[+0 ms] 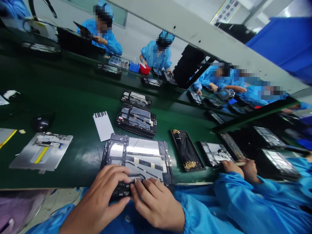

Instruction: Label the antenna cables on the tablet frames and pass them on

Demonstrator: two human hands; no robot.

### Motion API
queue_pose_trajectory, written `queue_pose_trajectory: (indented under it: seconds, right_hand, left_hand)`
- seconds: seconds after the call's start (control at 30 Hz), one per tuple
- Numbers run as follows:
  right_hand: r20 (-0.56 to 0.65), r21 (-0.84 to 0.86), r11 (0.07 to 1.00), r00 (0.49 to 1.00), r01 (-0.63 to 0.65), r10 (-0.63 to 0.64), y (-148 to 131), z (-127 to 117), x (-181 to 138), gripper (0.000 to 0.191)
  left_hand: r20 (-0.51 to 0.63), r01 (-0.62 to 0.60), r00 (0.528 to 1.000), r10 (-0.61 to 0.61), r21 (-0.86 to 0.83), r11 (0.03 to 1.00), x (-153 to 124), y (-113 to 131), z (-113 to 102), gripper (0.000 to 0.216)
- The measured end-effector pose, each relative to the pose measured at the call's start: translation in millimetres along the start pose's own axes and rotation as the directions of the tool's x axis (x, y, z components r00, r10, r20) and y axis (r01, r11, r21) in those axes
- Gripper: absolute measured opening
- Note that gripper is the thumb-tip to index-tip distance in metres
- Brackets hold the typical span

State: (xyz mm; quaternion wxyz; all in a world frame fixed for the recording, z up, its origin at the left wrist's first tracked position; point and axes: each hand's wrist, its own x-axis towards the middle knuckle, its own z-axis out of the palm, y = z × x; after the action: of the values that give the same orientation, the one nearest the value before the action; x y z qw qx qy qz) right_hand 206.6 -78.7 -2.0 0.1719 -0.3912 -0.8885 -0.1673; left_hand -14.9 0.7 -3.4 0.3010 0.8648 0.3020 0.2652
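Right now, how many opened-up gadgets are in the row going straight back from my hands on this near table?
3 that I can see: the nearest gadget, under your fingers; the middle gadget behind it; and the farthest gadget. More may be hidden underneath.

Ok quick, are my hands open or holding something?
Left hand: holding the near edge of the opened device.
Right hand: fingers curled there; can't tell if it grips.
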Motion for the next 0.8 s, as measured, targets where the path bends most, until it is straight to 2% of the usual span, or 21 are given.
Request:
queue_pose_trajectory:
  seconds: [0.1, 0.17, 0.23, 0.27, 0.3, 0.33, 0.43, 0.53, 0.6, 0.67, 0.73, 0.8]
  right_hand:
    - [0.136, 0.194, 0.976, 0.988, -0.098, 0.072, 33, -28, 19, 0.038]
    - [0.208, 0.375, 0.910, 0.972, -0.180, 0.107, 80, -37, 37, 0.043]
    - [0.281, 0.498, 0.787, 0.927, -0.364, 0.250, 141, -27, 60, 0.034]
    - [0.334, 0.512, 0.692, 0.860, -0.509, 0.386, 175, -15, 72, 0.028]
    - [0.404, 0.461, 0.539, 0.708, -0.705, 0.580, 209, 2, 85, 0.021]
    - [0.419, 0.402, 0.466, 0.610, -0.789, 0.672, 240, 22, 97, 0.022]
    - [0.473, 0.270, 0.290, 0.389, -0.918, 0.790, 315, 85, 124, 0.028]
    - [0.545, 0.169, 0.124, 0.198, -0.978, 0.815, 356, 137, 136, 0.034]
    - [0.580, 0.126, 0.040, 0.106, -0.991, 0.808, 369, 163, 138, 0.035]
    - [0.601, 0.104, -0.020, 0.047, -0.994, 0.798, 376, 185, 139, 0.036]
    - [0.613, 0.105, -0.060, 0.017, -0.993, 0.790, 380, 200, 140, 0.036]
    - [0.621, 0.127, -0.083, 0.014, -0.988, 0.783, 382, 207, 140, 0.035]
  left_hand:
    - [-0.055, 0.043, 0.998, -0.043, 0.012, 0.999, 14, -11, -35, 0.022]
    - [-0.170, 0.099, 0.981, -0.094, 0.021, 0.995, 40, -26, -57, 0.018]
    - [-0.274, 0.167, 0.948, -0.161, -0.002, 0.986, 83, -52, -69, 0.021]
    - [-0.316, 0.201, 0.928, -0.197, -0.020, 0.979, 109, -69, -71, 0.024]
    - [-0.331, 0.260, 0.907, -0.259, -0.041, 0.965, 138, -89, -70, 0.025]
    - [-0.315, 0.303, 0.900, -0.301, -0.044, 0.952, 167, -111, -66, 0.024]
    - [-0.271, 0.392, 0.882, -0.386, -0.035, 0.919, 250, -176, -48, 0.026]
    - [-0.254, 0.457, 0.857, -0.448, -0.027, 0.889, 307, -227, -32, 0.036]
    - [-0.238, 0.490, 0.843, -0.483, -0.029, 0.871, 330, -249, -24, 0.038]
    - [-0.219, 0.517, 0.831, -0.511, -0.036, 0.855, 343, -264, -17, 0.038]
    - [-0.206, 0.535, 0.822, -0.532, -0.045, 0.844, 348, -273, -12, 0.037]
    - [-0.205, 0.543, 0.815, -0.541, -0.053, 0.838, 346, -275, -11, 0.037]
